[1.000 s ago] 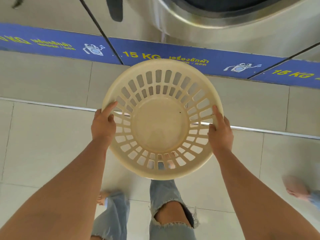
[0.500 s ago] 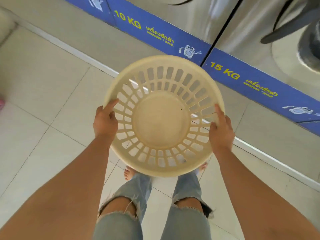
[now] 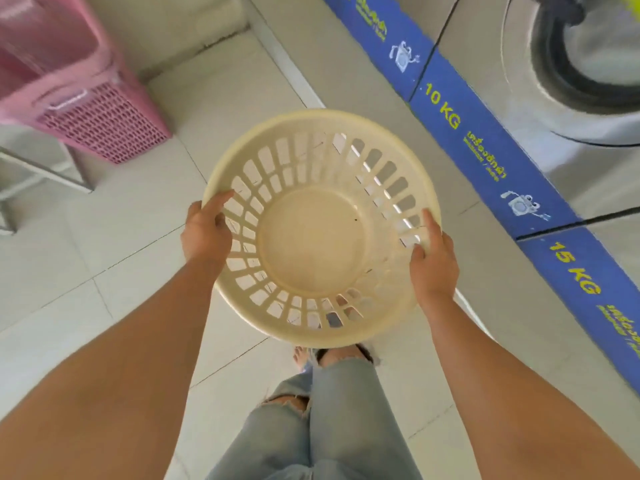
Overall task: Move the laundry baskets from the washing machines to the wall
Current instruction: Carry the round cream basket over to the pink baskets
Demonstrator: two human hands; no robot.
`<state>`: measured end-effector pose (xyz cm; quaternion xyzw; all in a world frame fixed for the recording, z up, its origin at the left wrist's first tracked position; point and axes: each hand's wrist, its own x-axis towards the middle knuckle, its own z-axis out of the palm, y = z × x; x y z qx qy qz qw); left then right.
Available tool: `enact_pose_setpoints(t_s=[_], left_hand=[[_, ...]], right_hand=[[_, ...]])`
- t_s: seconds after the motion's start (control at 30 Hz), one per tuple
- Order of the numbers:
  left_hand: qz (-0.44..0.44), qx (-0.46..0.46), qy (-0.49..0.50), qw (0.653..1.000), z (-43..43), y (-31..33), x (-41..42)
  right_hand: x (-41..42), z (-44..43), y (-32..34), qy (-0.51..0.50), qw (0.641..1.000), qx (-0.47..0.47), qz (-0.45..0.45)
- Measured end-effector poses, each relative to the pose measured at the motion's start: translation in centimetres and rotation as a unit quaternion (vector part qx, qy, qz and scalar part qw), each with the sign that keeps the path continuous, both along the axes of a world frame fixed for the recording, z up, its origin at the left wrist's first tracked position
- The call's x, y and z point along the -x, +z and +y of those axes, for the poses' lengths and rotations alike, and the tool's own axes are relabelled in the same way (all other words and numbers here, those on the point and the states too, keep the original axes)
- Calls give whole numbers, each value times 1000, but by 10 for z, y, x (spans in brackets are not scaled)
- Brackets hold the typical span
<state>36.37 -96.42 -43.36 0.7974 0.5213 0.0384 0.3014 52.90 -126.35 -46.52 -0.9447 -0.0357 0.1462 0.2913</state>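
Head view: round cream laundry basket (image 3: 320, 226) carried empty and clear of the tiled floor (image 3: 138, 237), beside the washing machines (image 3: 571, 64). Left hand (image 3: 206, 233) clamped on the left rim, right hand (image 3: 433, 261) clamped on the right rim, thumbs inside. Best kept level with both grips even, steered toward the corner wall (image 3: 194, 19) near the pink hamper (image 3: 93, 116), watching feet.
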Motion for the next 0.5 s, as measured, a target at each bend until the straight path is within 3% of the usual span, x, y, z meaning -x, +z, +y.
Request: enact_pose_setpoints(t_s=[0.5], left_hand=[[-8,14,164,986,197,16,-67]], right_hand=[[-160,263,32,179,983,30,7]])
